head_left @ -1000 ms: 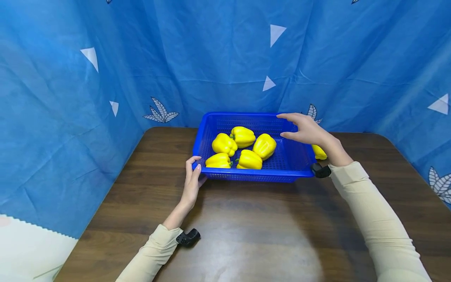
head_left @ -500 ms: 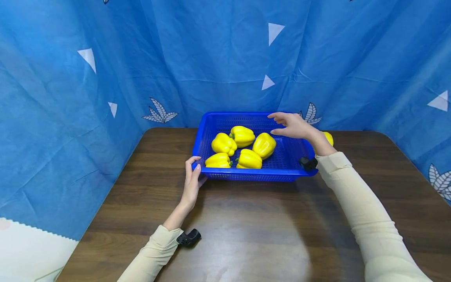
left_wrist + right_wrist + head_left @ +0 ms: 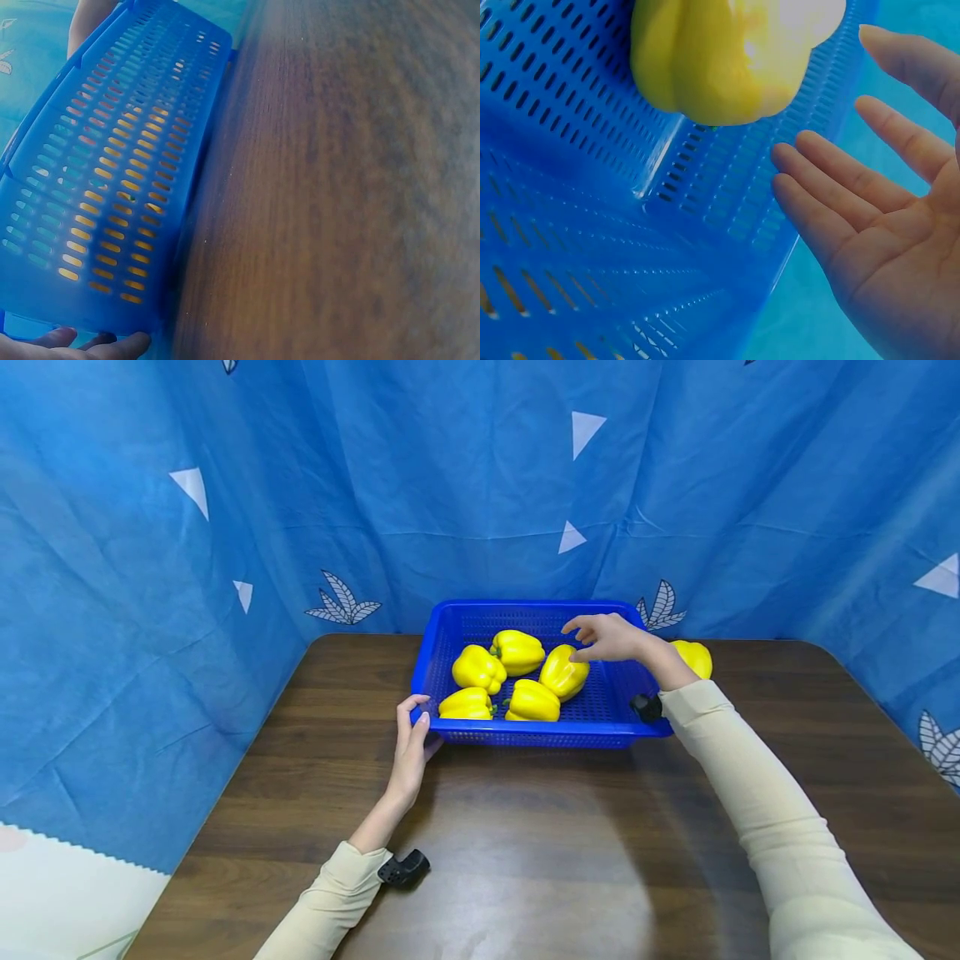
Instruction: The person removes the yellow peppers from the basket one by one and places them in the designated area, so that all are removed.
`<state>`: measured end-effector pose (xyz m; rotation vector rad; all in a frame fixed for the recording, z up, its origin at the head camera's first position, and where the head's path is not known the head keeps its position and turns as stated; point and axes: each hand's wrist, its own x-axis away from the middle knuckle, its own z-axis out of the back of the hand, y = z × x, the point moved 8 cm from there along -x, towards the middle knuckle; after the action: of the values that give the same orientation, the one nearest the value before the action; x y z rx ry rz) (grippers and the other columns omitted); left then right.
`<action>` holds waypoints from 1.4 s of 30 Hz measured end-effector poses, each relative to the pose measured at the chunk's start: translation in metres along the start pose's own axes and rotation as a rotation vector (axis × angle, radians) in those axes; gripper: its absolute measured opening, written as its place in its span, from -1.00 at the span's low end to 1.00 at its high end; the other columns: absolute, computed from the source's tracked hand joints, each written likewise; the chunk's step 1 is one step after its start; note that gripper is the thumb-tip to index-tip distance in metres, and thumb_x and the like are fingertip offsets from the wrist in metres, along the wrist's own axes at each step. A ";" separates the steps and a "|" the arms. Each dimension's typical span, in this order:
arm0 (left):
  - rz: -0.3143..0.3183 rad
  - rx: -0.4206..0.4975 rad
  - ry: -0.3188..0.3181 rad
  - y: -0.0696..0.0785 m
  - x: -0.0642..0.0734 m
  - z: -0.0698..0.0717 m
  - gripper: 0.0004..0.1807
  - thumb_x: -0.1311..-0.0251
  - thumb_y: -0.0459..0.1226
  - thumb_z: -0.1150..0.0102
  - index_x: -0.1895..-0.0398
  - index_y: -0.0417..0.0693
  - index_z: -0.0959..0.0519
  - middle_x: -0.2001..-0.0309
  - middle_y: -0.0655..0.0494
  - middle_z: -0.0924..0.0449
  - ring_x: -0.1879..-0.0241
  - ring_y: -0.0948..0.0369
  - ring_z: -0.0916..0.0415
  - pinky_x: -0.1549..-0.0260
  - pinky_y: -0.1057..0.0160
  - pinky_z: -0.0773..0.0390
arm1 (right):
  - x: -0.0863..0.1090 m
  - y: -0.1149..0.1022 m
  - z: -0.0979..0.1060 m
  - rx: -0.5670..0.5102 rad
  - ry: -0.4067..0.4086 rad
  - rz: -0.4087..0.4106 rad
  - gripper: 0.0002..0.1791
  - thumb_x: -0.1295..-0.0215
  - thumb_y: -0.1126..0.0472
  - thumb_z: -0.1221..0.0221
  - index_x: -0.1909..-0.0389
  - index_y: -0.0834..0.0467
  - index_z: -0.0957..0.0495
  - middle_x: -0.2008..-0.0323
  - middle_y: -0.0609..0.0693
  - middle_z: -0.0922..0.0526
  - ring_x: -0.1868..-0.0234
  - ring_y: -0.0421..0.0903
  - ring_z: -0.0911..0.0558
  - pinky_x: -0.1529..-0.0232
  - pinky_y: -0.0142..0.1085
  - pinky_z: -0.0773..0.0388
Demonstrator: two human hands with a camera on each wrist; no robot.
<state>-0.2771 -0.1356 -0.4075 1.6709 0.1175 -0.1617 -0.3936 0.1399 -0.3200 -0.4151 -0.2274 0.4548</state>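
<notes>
Yellow peppers [image 3: 477, 669], five of them, lie in a blue basket [image 3: 525, 727] on a wooden counter [image 3: 525, 843]; the basket's near side partly hides the closest two. The left hand [image 3: 408, 758] grips its near left corner. The right hand [image 3: 615, 639] hovers over its right half, fingers [image 3: 825, 184] spread wide. Another pepper [image 3: 697, 658] (partly covered by the right forearm [image 3: 672, 668]) seems to rest beside it.

Table [image 3: 525, 827]: dark brown wood grain, rounded far corners, glossy toward the near middle.
Curtain [image 3: 465, 485]: blue fabric, loosely folded, behind the table and along both sides.
White triangles [image 3: 587, 433]: printed, scattered over the curtain.
Leaf sprigs [image 3: 342, 599]: white, dark-outlined, mostly low on the curtain.
Pale panel [image 3: 67, 893]: left of the table, below the curtain's finely scalloped edge.
</notes>
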 end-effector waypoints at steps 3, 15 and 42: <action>0.003 -0.001 0.000 -0.001 0.000 0.001 -0.62 -0.40 -0.19 0.35 -0.22 -0.08 -0.05 -0.37 -0.08 0.08 -0.39 -0.11 0.07 -0.19 -0.41 -0.13 | -0.003 -0.001 -0.005 0.019 -0.043 -0.006 -0.45 -0.20 0.15 -0.17 -0.21 0.23 -0.36 -0.14 0.37 -0.46 -0.14 0.26 -0.50 -0.08 0.06 -0.51; 0.022 -0.011 -0.003 -0.001 0.001 -0.001 -0.59 -0.41 -0.16 0.34 -0.24 -0.08 -0.04 -0.36 -0.08 0.05 -0.40 -0.09 0.06 -0.20 -0.39 -0.14 | -0.016 -0.001 -0.028 0.118 -0.128 -0.024 -0.40 -0.19 0.10 -0.19 -0.28 0.10 -0.35 -0.26 0.23 -0.41 -0.19 0.21 -0.38 -0.19 0.09 -0.39; 0.009 -0.018 -0.005 -0.001 -0.002 0.000 -0.60 -0.40 -0.17 0.35 -0.23 -0.09 -0.03 -0.36 -0.08 0.06 -0.39 -0.11 0.07 -0.20 -0.40 -0.14 | -0.022 0.003 -0.037 0.255 -0.134 -0.112 -0.13 0.10 -0.01 -0.42 -0.32 -0.07 -0.31 -0.03 0.23 -0.33 0.06 0.09 -0.35 0.10 -0.11 -0.53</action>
<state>-0.2792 -0.1357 -0.4086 1.6528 0.1077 -0.1576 -0.4025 0.1194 -0.3568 -0.1214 -0.3165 0.3960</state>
